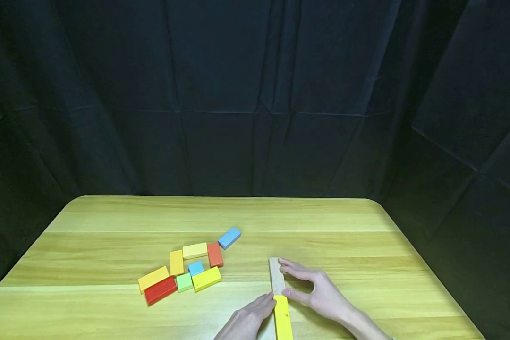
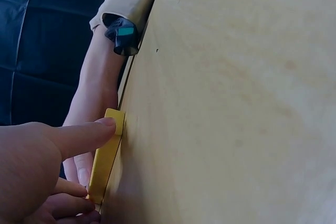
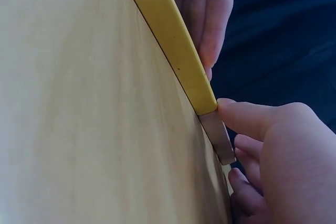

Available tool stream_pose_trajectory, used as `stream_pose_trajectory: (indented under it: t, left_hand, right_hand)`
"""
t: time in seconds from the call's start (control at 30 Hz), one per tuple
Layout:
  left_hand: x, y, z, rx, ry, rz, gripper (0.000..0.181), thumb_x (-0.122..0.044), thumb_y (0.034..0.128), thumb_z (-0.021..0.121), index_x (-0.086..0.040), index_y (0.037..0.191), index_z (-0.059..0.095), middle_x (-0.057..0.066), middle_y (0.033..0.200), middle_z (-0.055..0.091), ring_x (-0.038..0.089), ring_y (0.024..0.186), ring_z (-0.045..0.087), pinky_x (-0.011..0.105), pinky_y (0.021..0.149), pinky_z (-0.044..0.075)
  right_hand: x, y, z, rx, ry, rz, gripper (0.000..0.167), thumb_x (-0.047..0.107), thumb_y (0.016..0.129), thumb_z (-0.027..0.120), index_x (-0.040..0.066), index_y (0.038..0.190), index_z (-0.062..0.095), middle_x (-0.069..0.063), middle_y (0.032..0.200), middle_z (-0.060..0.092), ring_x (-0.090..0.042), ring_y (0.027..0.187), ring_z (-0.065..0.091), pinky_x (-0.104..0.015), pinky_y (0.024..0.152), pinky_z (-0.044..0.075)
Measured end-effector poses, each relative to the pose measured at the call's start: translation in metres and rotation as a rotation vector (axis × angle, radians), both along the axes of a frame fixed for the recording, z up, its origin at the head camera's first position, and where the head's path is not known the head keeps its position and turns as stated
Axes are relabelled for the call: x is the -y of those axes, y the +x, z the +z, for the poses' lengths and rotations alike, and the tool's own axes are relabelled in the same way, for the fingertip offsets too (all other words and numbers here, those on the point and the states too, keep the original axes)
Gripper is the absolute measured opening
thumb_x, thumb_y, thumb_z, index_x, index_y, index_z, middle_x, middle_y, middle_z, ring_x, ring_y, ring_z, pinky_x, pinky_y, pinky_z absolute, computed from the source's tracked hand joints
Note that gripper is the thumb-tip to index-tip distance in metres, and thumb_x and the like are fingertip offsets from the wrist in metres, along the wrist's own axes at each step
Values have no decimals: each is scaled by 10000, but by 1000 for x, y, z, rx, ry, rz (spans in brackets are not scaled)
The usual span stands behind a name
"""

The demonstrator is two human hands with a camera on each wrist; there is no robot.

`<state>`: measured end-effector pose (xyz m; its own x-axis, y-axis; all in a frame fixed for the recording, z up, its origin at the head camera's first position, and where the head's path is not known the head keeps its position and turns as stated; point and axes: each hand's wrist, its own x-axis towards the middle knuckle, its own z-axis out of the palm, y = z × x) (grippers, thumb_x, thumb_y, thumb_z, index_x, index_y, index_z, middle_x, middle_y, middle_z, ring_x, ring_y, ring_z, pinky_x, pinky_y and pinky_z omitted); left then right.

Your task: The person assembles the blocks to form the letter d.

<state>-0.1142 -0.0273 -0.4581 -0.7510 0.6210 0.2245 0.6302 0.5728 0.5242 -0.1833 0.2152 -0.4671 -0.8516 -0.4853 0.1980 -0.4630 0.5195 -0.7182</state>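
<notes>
In the head view a long yellow block [image 1: 283,317] lies end to end with a pale grey-beige block [image 1: 276,276] at the table's front. My left hand [image 1: 247,318] is at the yellow block's left side, fingertips touching near the joint. The left wrist view shows its outstretched thumb [image 2: 89,137] on the near end of the yellow block [image 2: 105,163]. With curved fingers my right hand [image 1: 323,293] holds the pale block from the right, thumb by the joint and index finger at the far end. In the right wrist view the pale block [image 3: 216,135] meets the yellow one.
Left of the hands, several coloured blocks lie loosely grouped, among them a red block [image 1: 160,290], a green block [image 1: 184,282], a small light-blue block [image 1: 196,268] and a yellow block [image 1: 207,279]. A blue block [image 1: 229,238] lies farthest back. Dark curtains [image 1: 221,151] surround the wooden table [image 1: 365,245].
</notes>
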Motion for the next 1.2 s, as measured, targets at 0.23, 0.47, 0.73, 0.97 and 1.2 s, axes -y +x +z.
stream_pose_trajectory:
  t: [0.23, 0.47, 0.73, 0.97, 1.2]
  left_hand:
    - [0, 0, 0, 4, -7, 6, 823, -587, 874, 662, 36, 1396, 536, 195, 1467, 516, 287, 1350, 517, 358, 1057, 495]
    - [0, -1, 0, 3, -17, 6, 828, -586, 871, 671, 37, 1399, 533, 194, 1467, 518, 287, 1352, 516, 359, 1060, 492]
    - [0, -1, 1, 40, -20, 10, 829, -592, 874, 668, 28, 1406, 528, 180, 1483, 504, 287, 1366, 501, 367, 1073, 482]
    - [6, -3, 2, 9, -6, -30, 810, -567, 886, 672, 40, 1403, 526, 191, 1454, 532, 290, 1348, 519, 369, 1062, 492]
    - [18, -5, 3, -7, 8, -39, 778, -556, 898, 659, 40, 1384, 546, 187, 1414, 572, 292, 1323, 544, 382, 1056, 497]
  right_hand:
    - [-1, 5, -1, -57, -51, 50, 438, 345, 922, 717, 156, 1314, 666, 34, 1433, 580, -214, 1362, 508, -110, 1096, 304]
    - [1, 9, 0, -9, -66, 48, 457, 372, 897, 740, 152, 1293, 683, 67, 1402, 602, -198, 1356, 514, -106, 1088, 321]
    - [2, 12, -1, 31, -54, 3, 500, 413, 854, 771, 197, 1297, 682, 127, 1380, 606, -175, 1348, 519, -124, 1080, 342]
    - [3, 14, 2, 38, -52, 8, 500, 425, 865, 756, 180, 1295, 682, 108, 1374, 614, -215, 1342, 525, -126, 1075, 344]
    - [3, 14, 4, 49, -53, 20, 505, 439, 871, 743, 140, 1275, 690, 99, 1383, 609, -234, 1344, 522, -143, 1075, 341]
